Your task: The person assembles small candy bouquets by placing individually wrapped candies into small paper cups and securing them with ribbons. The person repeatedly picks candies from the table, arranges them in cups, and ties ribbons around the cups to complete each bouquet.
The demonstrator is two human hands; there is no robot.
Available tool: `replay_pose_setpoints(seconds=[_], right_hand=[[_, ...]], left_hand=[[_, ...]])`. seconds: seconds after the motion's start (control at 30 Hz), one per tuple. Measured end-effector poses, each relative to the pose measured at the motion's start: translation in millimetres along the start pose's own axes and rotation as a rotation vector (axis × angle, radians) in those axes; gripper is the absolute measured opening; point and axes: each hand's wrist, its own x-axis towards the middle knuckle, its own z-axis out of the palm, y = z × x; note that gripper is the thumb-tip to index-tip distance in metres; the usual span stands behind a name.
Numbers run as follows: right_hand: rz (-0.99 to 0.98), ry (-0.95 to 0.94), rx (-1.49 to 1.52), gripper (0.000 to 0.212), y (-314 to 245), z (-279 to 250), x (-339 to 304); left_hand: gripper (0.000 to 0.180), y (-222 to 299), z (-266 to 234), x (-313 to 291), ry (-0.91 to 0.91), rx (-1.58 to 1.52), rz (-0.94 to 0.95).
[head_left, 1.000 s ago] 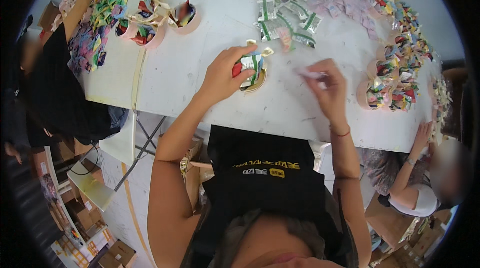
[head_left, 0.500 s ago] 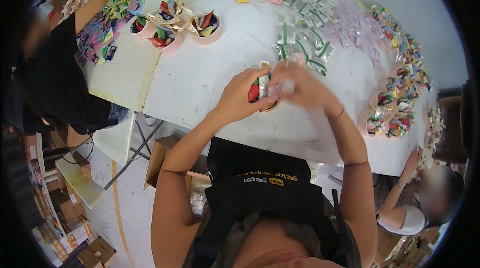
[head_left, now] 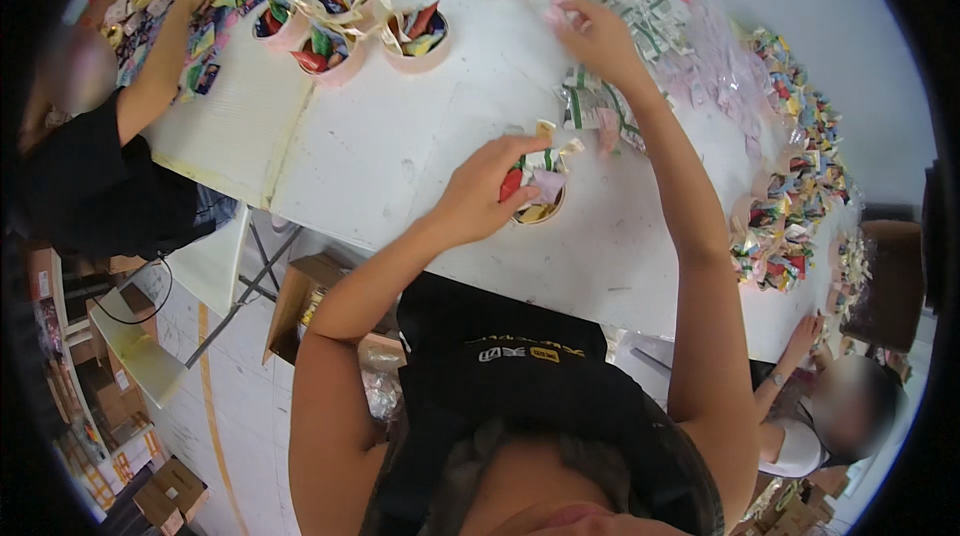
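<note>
My left hand point(head_left: 483, 193) grips a small round cup point(head_left: 538, 192) stuffed with coloured sachets, resting on the white table point(head_left: 400, 146). My right hand point(head_left: 597, 38) is stretched far out over a heap of green-and-white and pink sachets point(head_left: 640, 6), with fingers down on the packets. I cannot tell whether it has one pinched. A few green-and-white sachets point(head_left: 590, 108) lie between the cup and the heap.
Three filled cups point(head_left: 345, 31) stand at the back left. A person in black at the left reaches an arm point(head_left: 160, 66) onto colourful packets. More sachets point(head_left: 780, 226) pile at the right, near another seated person point(head_left: 830, 416). Cardboard boxes point(head_left: 305, 296) sit under the table.
My right hand left the cup, where it met my left hand, and reached up to the far sachet heap. My left hand stayed on the cup.
</note>
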Motion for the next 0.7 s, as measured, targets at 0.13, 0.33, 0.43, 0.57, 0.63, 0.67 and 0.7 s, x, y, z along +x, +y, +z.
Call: replay_pose_setpoints(seconds=[0.13,0.33,0.43,0.57,0.63,0.67,0.7], right_hand=[[0.452,-0.316,0.84,0.025,-86,-63,-102],[0.145,0.018,0.387,0.024,-123,-17,-188],[0.073,-0.089,0.309,0.015,-126,-21,-187],[0.0,-0.165,0.289,0.016,-127,-34,-175],[-0.069,-0.175,0.194,0.017,-127,-34,-177],[-0.069,-0.2,0.146,0.017,-128,-36,-174],[-0.071,-0.226,0.1,0.017,-131,-37,-171]], left_hand=[[0.051,-3,2,2,0.019,-0.057,0.042],[0.055,-2,-5,4,-0.084,-0.072,0.002],[0.058,-2,-13,2,-0.113,-0.116,0.008],[0.06,-2,-13,3,-0.06,-0.094,0.06],[0.061,3,-10,2,-0.001,-0.065,0.1],[0.062,7,-9,3,0.036,-0.054,0.127],[0.063,10,-9,1,0.075,-0.042,0.151]])
